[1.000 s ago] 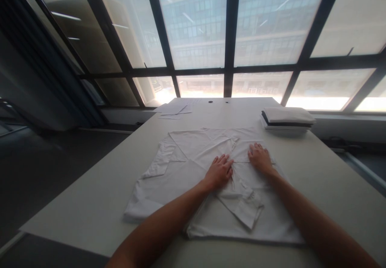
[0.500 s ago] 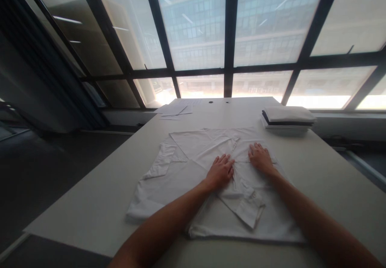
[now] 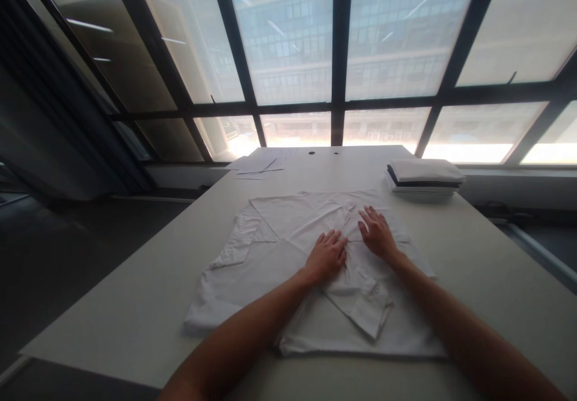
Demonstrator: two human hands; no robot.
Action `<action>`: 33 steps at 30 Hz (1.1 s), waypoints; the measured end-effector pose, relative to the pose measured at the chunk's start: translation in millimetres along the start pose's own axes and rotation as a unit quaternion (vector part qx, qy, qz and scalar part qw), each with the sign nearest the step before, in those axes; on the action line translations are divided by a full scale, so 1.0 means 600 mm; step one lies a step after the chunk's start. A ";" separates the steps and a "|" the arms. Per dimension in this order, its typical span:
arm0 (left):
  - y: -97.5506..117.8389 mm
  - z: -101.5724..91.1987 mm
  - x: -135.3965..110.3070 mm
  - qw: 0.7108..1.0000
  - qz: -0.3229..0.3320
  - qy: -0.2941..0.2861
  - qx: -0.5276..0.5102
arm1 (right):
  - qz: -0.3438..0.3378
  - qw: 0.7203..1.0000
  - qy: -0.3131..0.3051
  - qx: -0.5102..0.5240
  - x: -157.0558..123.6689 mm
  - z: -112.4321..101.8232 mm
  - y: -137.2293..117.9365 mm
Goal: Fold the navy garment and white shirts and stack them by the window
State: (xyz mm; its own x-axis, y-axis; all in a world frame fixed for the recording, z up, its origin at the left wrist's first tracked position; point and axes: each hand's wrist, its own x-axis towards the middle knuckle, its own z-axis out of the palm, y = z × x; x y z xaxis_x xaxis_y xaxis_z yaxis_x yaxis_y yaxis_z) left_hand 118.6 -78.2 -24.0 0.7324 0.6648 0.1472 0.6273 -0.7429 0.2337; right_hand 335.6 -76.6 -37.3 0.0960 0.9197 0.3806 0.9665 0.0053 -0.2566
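Note:
A white shirt (image 3: 270, 251) lies spread on the pale table (image 3: 473, 257), its sleeves folded in across the body. My left hand (image 3: 327, 257) rests flat on the middle of the shirt with fingers stretched out, next to a folded sleeve and its cuff (image 3: 369, 314). My right hand (image 3: 376, 232) lies flat on the cloth just right of it, fingers spread, near the collar area. Neither hand grips anything.
A stack of folded garments (image 3: 426, 175), white with a dark layer, sits at the table's far right. Loose paper sheets (image 3: 256, 165) lie at the far left end. Large windows rise behind the table. Dark floor drops away on the left.
My right hand has slid a little to the left and forward across the shirt, closer to my left hand. My left hand stays in place.

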 end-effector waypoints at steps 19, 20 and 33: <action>-0.003 0.003 0.001 1.000 0.000 -0.002 0.000 | 0.092 0.985 -0.097 -0.108 0.004 0.007 0.061; -0.003 0.003 0.001 1.000 0.000 -0.003 -0.001 | 0.103 0.984 -0.091 -0.115 0.004 0.005 0.069; -0.002 0.001 -0.001 1.000 0.001 0.004 0.003 | -0.078 0.987 -0.138 -0.015 -0.003 0.003 0.010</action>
State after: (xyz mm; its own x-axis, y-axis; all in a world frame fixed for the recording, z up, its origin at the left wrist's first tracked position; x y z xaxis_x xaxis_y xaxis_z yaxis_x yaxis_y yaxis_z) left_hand 117.7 -77.7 -24.8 0.7316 0.6639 0.1545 0.6277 -0.7446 0.2272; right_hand 340.6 -77.7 -41.0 -0.1199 0.9805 0.1555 0.9715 0.1481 -0.1851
